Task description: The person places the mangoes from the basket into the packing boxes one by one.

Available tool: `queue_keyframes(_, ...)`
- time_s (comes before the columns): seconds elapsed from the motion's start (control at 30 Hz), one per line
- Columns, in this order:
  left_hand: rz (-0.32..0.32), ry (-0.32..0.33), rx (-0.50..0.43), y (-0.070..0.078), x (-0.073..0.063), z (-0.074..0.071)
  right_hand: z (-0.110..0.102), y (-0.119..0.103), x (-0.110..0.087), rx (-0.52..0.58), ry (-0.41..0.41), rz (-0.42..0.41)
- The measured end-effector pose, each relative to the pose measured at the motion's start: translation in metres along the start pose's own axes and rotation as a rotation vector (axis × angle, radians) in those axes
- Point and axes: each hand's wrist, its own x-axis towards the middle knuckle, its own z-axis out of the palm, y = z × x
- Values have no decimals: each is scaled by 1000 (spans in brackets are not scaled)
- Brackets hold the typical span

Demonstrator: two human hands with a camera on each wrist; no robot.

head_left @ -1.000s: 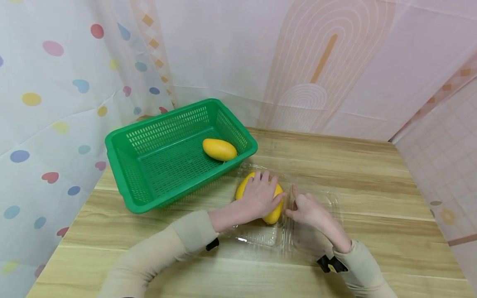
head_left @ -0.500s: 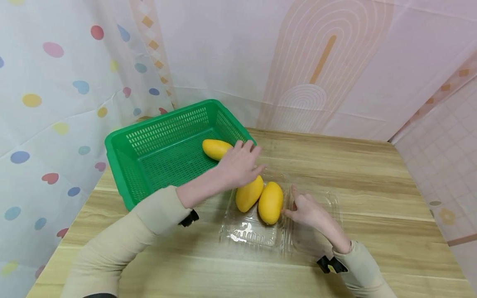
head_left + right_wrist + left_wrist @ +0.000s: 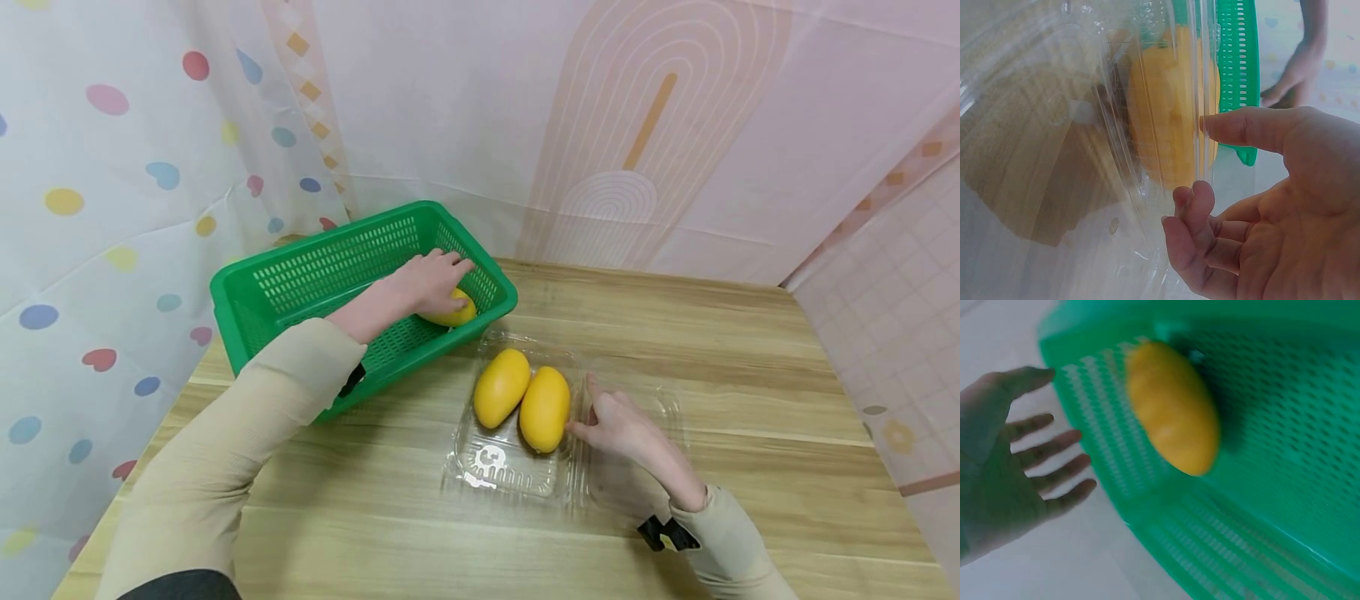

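My left hand is over the green basket, just above a yellow mango that it partly hides in the head view. In the left wrist view its fingers are spread and apart from that mango. Two more mangoes, one on the left and one on the right, lie side by side in a clear plastic clamshell container. My right hand holds the container by its hinge edge, thumb and curled fingers at the rim in the right wrist view.
The container's clear lid lies unfolded to the right, under the right hand. Everything stands on a wooden table. A patterned curtain hangs behind, and a dotted one on the left.
My left hand has let go of the mangoes in the container and moved up and left into the basket, over the mango there. My right hand has stayed in place.
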Motion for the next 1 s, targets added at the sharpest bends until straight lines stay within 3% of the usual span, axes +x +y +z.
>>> queue_keyframes(0.2,24,-160,31,-18,14,18,1,1,0,6,-3,-7)
queue_keyframes(0.63,47,-257,126,-28,29,43,1,0,0,6,-13,-17)
queue_keyframes(0.77,42,-257,104,-31,30,49,2,0,0,7,-15,-12)
queue_keyframes(1.0,48,-202,74,-37,32,58,1,-1,0,4,-23,9)
